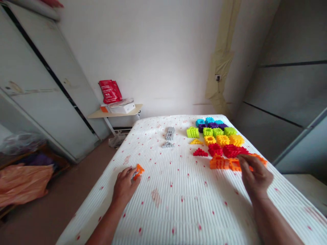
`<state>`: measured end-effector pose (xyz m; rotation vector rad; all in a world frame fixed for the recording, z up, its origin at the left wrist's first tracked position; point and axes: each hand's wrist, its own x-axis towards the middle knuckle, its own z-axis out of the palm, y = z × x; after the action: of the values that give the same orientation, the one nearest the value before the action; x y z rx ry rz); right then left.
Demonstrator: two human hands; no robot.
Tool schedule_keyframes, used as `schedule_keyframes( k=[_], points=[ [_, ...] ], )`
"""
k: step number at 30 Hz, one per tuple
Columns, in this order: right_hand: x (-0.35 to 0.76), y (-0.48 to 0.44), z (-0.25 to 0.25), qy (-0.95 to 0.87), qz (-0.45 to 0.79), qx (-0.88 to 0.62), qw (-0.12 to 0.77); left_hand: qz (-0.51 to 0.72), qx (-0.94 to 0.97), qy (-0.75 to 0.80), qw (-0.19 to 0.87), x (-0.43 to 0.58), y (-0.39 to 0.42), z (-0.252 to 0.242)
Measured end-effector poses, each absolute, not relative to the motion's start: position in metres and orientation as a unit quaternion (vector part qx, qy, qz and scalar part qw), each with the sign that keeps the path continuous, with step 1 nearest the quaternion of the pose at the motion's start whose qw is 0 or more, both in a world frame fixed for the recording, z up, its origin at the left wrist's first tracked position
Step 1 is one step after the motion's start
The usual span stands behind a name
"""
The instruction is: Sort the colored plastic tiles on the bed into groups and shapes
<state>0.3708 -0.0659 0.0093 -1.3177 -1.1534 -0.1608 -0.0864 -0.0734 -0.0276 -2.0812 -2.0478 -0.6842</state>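
Observation:
My left hand [127, 182] is closed around a small orange interlocking block piece [138, 170], with a bit of grey showing between the fingers. It is low over the left half of the white, red-dotted mattress [176, 211]. On the right, my right hand [257, 173] has its fingers curled together at the row of orange interlocking blocks [219, 162]. What its fingertips grip, if anything, is hidden. Just behind that row lie red blocks [233, 150] and a small red triangular piece [200, 152].
Beyond the red lie yellow blocks [222, 140], lime green blocks [192, 132], purple blocks [212, 125] and blue blocks [209, 120]. Grey pieces [170, 133] lie mid-mattress. A small table [95, 114] with a red bag [110, 92] and white box [123, 107] stands at the back left.

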Motion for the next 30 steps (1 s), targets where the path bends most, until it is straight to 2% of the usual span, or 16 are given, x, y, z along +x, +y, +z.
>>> schedule_keyframes(
  k=[5,11,16,27,30],
  points=[
    [0.342,-0.075,0.02,-0.678,-0.126,-0.475,0.547,-0.232,-0.752,-0.615,0.043,-0.029,-0.06,-0.029],
    [0.301,-0.084,0.013,-0.855,-0.06,-0.327,0.398,-0.304,-0.805,-0.503,-0.081,0.051,-0.047,-0.03],
    [0.285,-0.084,0.002,-0.911,-0.016,-0.312,0.269,-0.352,-0.788,-0.473,-0.176,0.069,-0.037,-0.024],
    [0.287,-0.076,-0.003,-0.903,0.031,-0.354,0.241,-0.383,-0.671,-0.567,-0.285,0.043,-0.013,-0.018],
    [0.284,-0.075,-0.002,-0.904,0.03,-0.358,0.233,-0.377,-0.646,-0.607,-0.269,0.034,-0.001,-0.015]
  ],
)
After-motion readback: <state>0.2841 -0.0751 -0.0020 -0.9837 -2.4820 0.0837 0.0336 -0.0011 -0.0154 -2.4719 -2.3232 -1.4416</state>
